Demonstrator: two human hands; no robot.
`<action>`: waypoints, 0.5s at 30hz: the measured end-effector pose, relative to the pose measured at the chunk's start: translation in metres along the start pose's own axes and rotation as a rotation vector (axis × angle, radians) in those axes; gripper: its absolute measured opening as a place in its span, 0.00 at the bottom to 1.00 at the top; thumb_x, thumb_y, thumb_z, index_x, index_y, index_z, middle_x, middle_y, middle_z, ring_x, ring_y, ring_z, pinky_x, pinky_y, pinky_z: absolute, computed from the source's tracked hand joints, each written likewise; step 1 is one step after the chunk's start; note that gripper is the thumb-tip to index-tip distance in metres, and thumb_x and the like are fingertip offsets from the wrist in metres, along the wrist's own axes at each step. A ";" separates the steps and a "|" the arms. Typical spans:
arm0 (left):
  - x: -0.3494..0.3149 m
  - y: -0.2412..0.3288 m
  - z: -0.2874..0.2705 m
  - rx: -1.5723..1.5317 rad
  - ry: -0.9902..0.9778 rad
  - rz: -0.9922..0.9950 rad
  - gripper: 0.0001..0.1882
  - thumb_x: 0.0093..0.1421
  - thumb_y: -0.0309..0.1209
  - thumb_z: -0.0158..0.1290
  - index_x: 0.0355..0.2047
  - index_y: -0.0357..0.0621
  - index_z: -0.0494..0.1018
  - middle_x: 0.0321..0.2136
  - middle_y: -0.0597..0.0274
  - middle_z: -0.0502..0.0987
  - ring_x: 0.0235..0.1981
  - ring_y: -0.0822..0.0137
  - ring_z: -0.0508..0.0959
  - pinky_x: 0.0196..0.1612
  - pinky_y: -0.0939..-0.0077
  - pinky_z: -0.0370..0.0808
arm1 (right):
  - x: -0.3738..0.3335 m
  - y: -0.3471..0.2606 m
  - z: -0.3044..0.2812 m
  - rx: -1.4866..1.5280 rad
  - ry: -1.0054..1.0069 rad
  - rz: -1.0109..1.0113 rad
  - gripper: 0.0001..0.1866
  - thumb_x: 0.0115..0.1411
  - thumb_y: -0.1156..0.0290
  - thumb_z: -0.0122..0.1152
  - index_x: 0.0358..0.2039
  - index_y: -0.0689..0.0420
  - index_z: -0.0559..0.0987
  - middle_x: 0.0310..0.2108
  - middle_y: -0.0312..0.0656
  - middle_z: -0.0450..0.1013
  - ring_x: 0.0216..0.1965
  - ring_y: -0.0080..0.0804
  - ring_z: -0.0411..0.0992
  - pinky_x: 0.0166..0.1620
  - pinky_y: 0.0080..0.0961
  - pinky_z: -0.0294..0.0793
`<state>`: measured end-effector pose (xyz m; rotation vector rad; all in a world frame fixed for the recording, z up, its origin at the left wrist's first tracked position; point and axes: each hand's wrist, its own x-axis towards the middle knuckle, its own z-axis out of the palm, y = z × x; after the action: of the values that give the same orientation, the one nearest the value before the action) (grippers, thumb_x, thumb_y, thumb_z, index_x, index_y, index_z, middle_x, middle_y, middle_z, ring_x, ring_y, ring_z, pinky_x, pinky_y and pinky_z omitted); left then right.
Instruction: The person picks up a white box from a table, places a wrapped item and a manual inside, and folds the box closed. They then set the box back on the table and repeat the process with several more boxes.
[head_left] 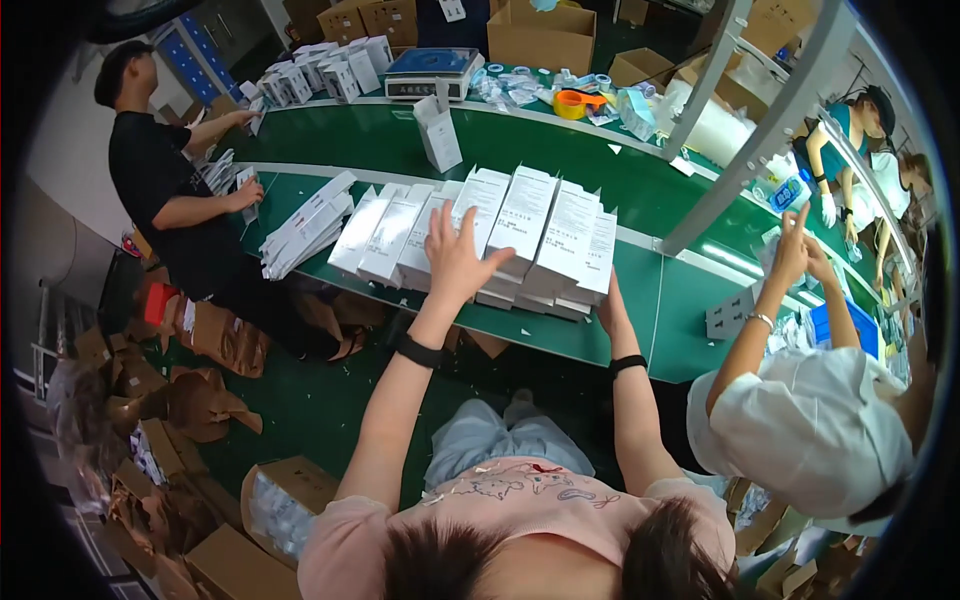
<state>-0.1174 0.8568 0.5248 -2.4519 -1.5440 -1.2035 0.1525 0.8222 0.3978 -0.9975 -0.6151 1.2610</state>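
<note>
Dark hair (pixel 440 565) and a pink top (pixel 510 505) lie nearest, belonging to the person at the bench, and from there 2 bare forearms reach toward 12 o'clock. Straight ahead of the body is a row of white boxes (pixel 527 215) on the green table (pixel 685 325), packed side by side; the row runs from about 10 to 4 o'clock, while each box has its long axis nearer 1 to 7. A lower layer shows under the right half. The left hand (pixel 460 255) is over the middle of the row, fingers spread wide and unclenched, thumb toward 3 o'clock; from where I stand I can't tell how firmly it touches. The right hand (pixel 613 305) is at the row's 4 o'clock end, up against the side of the last box, its fingers partly hidden, so I can't tell how tightly it presses. That end is nearer the right hand, the middle and far end nearer the left. The table's near edge passes close under the boxes at 6 o'clock, leaving little margin there. At 9 o'clock flattened cartons (pixel 308 225) lie just beside the row. Toward 11 a single box (pixel 438 138) stands upright beyond it, by the green belt (pixel 560 155). More room opens toward 3 and 4 o'clock, where tabletop runs on to a pale box (pixel 730 312) near a co-worker in white (pixel 800 430); a metal post (pixel 750 130) rises at 2.
</note>
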 end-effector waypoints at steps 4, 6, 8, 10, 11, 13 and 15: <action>0.055 -0.008 0.010 0.121 -0.315 -0.023 0.42 0.37 0.52 0.57 0.50 0.46 0.57 0.54 0.41 0.45 0.54 0.41 0.47 0.47 0.43 0.50 | 0.022 -0.007 0.018 0.095 -0.004 0.062 0.33 0.55 0.43 0.34 0.55 0.53 0.53 0.55 0.38 0.51 0.56 0.33 0.48 0.55 0.28 0.48; 0.068 -0.013 0.010 0.111 -0.345 -0.017 0.42 0.36 0.53 0.57 0.50 0.47 0.58 0.54 0.41 0.45 0.54 0.41 0.47 0.47 0.42 0.50 | 0.034 -0.004 0.014 0.104 -0.058 0.012 0.33 0.55 0.44 0.34 0.55 0.53 0.54 0.54 0.38 0.53 0.56 0.32 0.50 0.55 0.29 0.50; 0.080 -0.026 0.007 0.108 -0.358 -0.026 0.42 0.35 0.53 0.57 0.50 0.48 0.58 0.54 0.41 0.44 0.54 0.42 0.46 0.47 0.41 0.49 | 0.046 -0.001 0.025 0.101 -0.025 0.014 0.33 0.55 0.44 0.33 0.54 0.53 0.54 0.54 0.37 0.54 0.55 0.31 0.50 0.54 0.29 0.50; 0.091 -0.046 -0.001 0.109 -0.387 -0.025 0.41 0.36 0.53 0.57 0.50 0.48 0.59 0.54 0.41 0.45 0.54 0.42 0.46 0.47 0.41 0.50 | 0.056 0.004 0.052 0.074 -0.019 0.039 0.32 0.56 0.44 0.33 0.54 0.53 0.55 0.53 0.37 0.55 0.55 0.30 0.52 0.54 0.29 0.51; 0.096 -0.057 -0.005 0.112 -0.402 -0.041 0.40 0.37 0.52 0.57 0.49 0.48 0.59 0.54 0.41 0.45 0.55 0.43 0.46 0.47 0.41 0.50 | 0.058 0.005 0.066 0.085 0.003 0.034 0.32 0.56 0.44 0.33 0.54 0.53 0.55 0.53 0.37 0.55 0.55 0.30 0.52 0.54 0.29 0.51; 0.107 -0.085 -0.014 0.115 -0.424 -0.047 0.39 0.37 0.51 0.57 0.49 0.48 0.60 0.54 0.41 0.45 0.55 0.43 0.47 0.47 0.42 0.50 | 0.063 0.005 0.102 0.140 -0.028 0.073 0.29 0.57 0.50 0.35 0.54 0.54 0.54 0.53 0.38 0.55 0.53 0.32 0.54 0.54 0.31 0.53; 0.121 -0.109 -0.022 0.000 -0.464 -0.105 0.37 0.39 0.50 0.57 0.48 0.47 0.60 0.55 0.43 0.45 0.55 0.45 0.47 0.47 0.42 0.50 | 0.075 0.011 0.117 0.148 -0.016 0.047 0.29 0.57 0.49 0.34 0.54 0.53 0.54 0.53 0.38 0.55 0.54 0.31 0.53 0.54 0.30 0.52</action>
<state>-0.1880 0.9969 0.5724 -2.8229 -1.7835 -0.6638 0.0661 0.9262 0.4328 -0.8836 -0.5054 1.3368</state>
